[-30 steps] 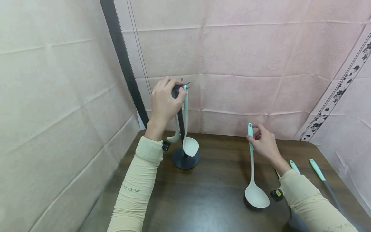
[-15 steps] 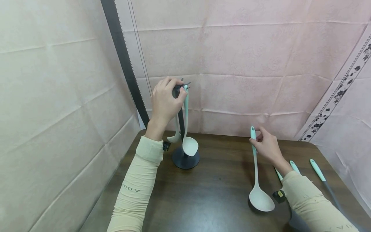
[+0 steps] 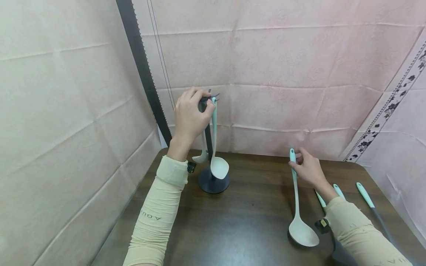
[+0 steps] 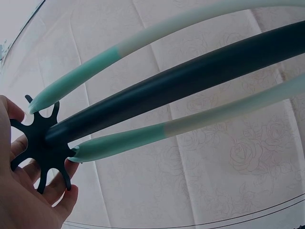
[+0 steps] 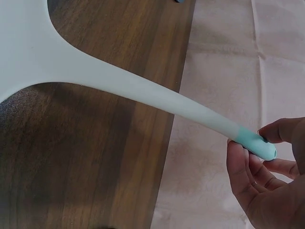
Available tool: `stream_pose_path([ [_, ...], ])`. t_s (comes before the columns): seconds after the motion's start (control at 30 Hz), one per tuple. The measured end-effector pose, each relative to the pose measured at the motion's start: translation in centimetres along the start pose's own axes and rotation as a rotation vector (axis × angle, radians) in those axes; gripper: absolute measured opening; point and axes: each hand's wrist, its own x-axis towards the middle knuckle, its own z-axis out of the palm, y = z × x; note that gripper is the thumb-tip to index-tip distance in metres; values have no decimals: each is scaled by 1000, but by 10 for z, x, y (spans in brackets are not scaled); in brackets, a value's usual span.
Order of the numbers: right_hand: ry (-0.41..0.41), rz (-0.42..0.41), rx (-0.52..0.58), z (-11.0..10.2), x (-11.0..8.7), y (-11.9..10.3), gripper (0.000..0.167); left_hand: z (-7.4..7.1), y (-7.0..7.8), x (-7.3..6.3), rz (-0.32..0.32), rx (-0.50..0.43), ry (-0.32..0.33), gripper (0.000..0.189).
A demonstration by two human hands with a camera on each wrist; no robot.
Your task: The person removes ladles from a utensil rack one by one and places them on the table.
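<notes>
A large white ladle (image 3: 303, 233) with a mint-green handle stands nearly upright, its bowl low over the table with a shadow under it. My right hand (image 3: 310, 169) pinches the handle near its top, thumb against fingers, as the right wrist view (image 5: 259, 143) of the handle confirms. Off to the left, my left hand (image 3: 192, 113) holds the hooked crown (image 4: 39, 138) of a dark utensil stand (image 3: 213, 185). From that crown hang a smaller white ladle (image 3: 219, 168) and a second pale utensil (image 3: 200, 158), both by green handles.
On the right side of the brown wooden table (image 3: 239, 218) lie several utensils, among them one with a green handle (image 3: 365, 194) and grey shaft. My right forearm partly covers them. Pale cloth (image 3: 273, 74) hangs behind the table and along both sides.
My right hand has shifted slightly right and toward me with the large ladle, whose bowl moved the same way. The left hand keeps its hold on the stand's crown.
</notes>
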Motion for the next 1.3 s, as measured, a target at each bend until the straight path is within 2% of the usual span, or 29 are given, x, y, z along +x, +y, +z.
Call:
stream_pose_path([
  [0.2,-4,-8,-13,1,-1,5,37,0,0,0,-1,-1,3,36],
  [0.33,-44,7,1,1,-3,7,36,0,1,0,-2,2,2,36],
  [0.73,-180,119,38,5,-10,17,44,-1,0,-2,-6,0,2,36],
  [1.07,-224,159,43,10,-10,25,54,0,0,0,11,9,9,37],
  [1.3,-265,209,42,17,-12,37,53,-1,2,-1,12,12,3,37],
])
